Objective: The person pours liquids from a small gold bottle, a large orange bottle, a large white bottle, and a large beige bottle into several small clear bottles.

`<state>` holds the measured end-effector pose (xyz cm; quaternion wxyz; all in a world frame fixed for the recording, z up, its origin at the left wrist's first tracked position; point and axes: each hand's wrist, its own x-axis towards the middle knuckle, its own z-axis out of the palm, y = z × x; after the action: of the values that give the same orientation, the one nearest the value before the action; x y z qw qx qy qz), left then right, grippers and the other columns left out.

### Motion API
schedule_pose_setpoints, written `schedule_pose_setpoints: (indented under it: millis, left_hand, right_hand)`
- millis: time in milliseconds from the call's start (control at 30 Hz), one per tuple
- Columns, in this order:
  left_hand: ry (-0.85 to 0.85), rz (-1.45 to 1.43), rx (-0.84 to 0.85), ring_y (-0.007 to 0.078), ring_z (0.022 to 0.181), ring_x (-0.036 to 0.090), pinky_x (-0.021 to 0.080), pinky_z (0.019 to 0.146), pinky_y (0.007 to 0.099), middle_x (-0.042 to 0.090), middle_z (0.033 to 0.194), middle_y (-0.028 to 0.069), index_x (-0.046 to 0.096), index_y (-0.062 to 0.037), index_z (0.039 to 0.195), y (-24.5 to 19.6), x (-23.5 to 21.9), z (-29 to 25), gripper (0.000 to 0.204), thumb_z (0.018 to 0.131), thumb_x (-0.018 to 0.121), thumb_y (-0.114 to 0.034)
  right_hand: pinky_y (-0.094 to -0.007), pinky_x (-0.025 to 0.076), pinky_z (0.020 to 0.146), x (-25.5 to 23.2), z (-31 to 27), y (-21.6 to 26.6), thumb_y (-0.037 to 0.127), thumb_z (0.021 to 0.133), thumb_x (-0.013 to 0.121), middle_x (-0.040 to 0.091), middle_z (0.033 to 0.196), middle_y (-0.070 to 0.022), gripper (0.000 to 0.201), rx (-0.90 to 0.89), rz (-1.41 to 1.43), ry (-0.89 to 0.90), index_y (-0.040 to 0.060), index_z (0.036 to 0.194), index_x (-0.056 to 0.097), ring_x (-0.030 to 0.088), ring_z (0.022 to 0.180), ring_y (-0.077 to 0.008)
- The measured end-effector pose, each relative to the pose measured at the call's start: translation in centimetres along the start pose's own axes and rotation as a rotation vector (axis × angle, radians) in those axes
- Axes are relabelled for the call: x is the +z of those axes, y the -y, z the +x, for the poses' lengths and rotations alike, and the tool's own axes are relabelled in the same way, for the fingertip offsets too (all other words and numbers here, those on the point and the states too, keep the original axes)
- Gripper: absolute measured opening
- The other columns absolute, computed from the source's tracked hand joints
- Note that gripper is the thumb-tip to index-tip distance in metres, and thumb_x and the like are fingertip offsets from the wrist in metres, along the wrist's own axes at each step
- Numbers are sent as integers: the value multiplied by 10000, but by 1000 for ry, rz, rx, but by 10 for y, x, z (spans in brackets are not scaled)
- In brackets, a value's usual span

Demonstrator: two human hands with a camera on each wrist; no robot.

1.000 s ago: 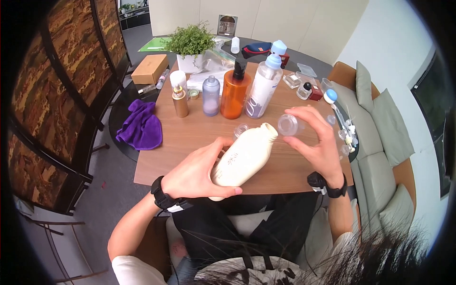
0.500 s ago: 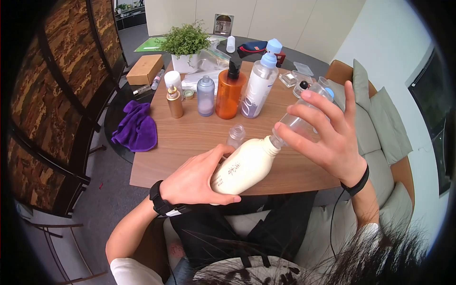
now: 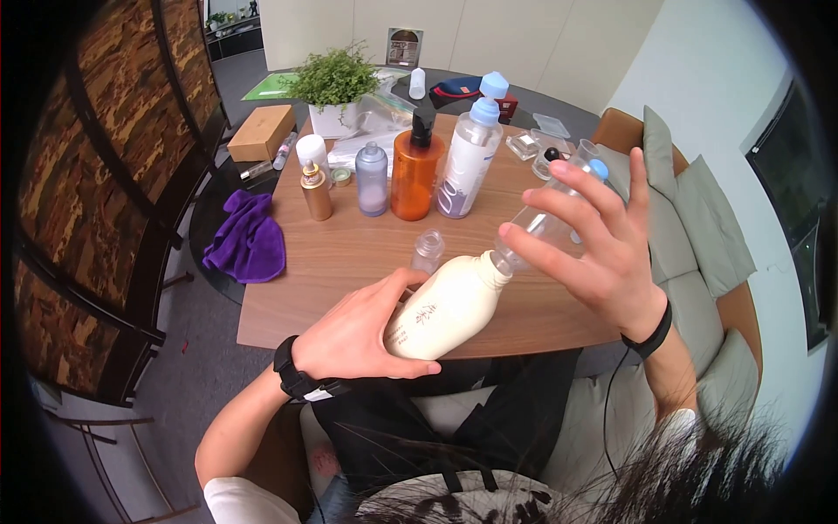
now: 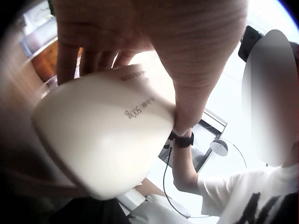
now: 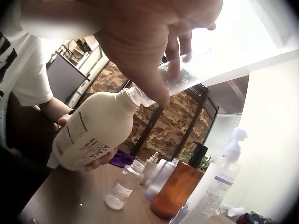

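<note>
My left hand (image 3: 353, 327) grips a cream-coloured bottle (image 3: 449, 306) round its body, tilted with its uncapped neck up to the right. The left wrist view shows the rounded base (image 4: 103, 140) of that bottle close up. My right hand (image 3: 602, 249) pinches a clear plastic bottle (image 3: 543, 225) between thumb and fingers, the other fingers spread. The clear bottle slants down to the left, its neck right at the cream bottle's mouth. In the right wrist view the two necks (image 5: 138, 95) overlap. A small clear bottle (image 3: 428, 251) stands uncapped just behind the cream bottle.
Behind stand an orange pump bottle (image 3: 414, 179), a tall white-and-clear bottle (image 3: 469, 166), a blue-grey bottle (image 3: 372, 183) and a gold dropper bottle (image 3: 316, 194). A purple cloth (image 3: 246, 240) lies left. Clear containers (image 3: 528, 147) sit at back right, a plant (image 3: 332, 79) at the back.
My right hand has swung the clear bottle round, bringing its neck down to the cream bottle's mouth. The cream bottle has tipped flatter; over the last half second both hands hardly move.
</note>
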<state>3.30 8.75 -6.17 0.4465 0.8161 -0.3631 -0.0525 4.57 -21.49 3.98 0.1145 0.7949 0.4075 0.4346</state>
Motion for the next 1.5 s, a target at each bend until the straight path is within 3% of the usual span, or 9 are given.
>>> schedule_pose_setpoints:
  millis: [267, 567, 867, 967, 1067, 1167, 1267, 1367, 1500]
  left_hand:
    - [-4, -26, 7, 407, 1178, 684, 538, 1018, 461, 672, 1281, 230, 476, 9, 1451, -1, -2, 0, 951, 759, 956, -433]
    - [9, 11, -15, 408, 1191, 684, 536, 1024, 457, 674, 1275, 236, 482, 8, 1453, -11, -8, 0, 937, 758, 955, -407]
    - [83, 54, -34, 420, 1124, 709, 549, 987, 458, 698, 1197, 242, 492, 18, 1426, -15, -18, -2, 907, 755, 942, -393]
    - [104, 45, -60, 420, 1138, 701, 545, 996, 449, 692, 1212, 249, 492, 22, 1422, -15, -16, -1, 908, 752, 944, -392]
    - [80, 45, -40, 389, 1194, 687, 530, 1035, 439, 671, 1274, 248, 472, 23, 1440, -12, -13, -1, 926, 749, 955, -359]
    - [66, -60, -91, 345, 1273, 658, 497, 1104, 436, 640, 1348, 237, 425, 20, 1484, -11, -12, -2, 976, 742, 971, -303]
    - [31, -125, -84, 319, 1345, 618, 455, 1169, 445, 611, 1403, 228, 375, 18, 1522, -4, -9, -5, 1035, 734, 984, -262]
    - [2, -172, -126, 301, 1429, 543, 388, 1231, 448, 568, 1467, 203, 350, 10, 1553, -4, -9, -5, 1102, 713, 997, -288]
    - [-3, -163, -129, 253, 1444, 497, 356, 1236, 424, 538, 1491, 152, 334, -15, 1594, 1, -11, -8, 1182, 685, 1009, -355]
  right_hand:
    - [-709, 160, 1301, -1, -14, -3, 250, 747, 893, 702, 1191, 56, 477, 76, 27, 104, 337, 1204, 784, 607, 1338, -226]
    - [-704, 123, 1309, -7, -21, 2, 228, 765, 881, 716, 1208, 59, 471, 132, -21, 61, 321, 1216, 782, 604, 1348, -233]
    - [-740, 179, 1275, -11, -31, -2, 209, 833, 803, 727, 1188, 61, 411, 281, -32, 83, 308, 1232, 775, 608, 1336, -224]
    - [-734, 193, 1267, -15, -38, -13, 173, 795, 866, 725, 1228, 54, 499, 315, 80, 99, 237, 1275, 745, 615, 1331, -248]
    - [-707, 220, 1265, -12, -56, -9, 155, 775, 911, 728, 1250, 21, 543, 433, 341, 180, 165, 1283, 720, 623, 1328, -287]
    - [-569, 354, 1230, -3, -86, 9, 145, 786, 919, 726, 1224, -46, 526, 676, 622, 102, 104, 1268, 712, 651, 1253, -301]
    - [-416, 450, 1133, -8, -126, 35, 138, 805, 916, 720, 1190, -90, 514, 1026, 759, 34, 50, 1264, 702, 659, 1176, -259]
    - [-343, 475, 1063, -4, -176, 53, 125, 835, 897, 709, 1182, -84, 488, 1288, 872, -103, -4, 1258, 692, 642, 1132, -208]
    - [-360, 501, 1042, -12, -200, 50, 136, 873, 869, 736, 1129, -96, 442, 1375, 592, -72, -27, 1242, 687, 678, 1101, -208]
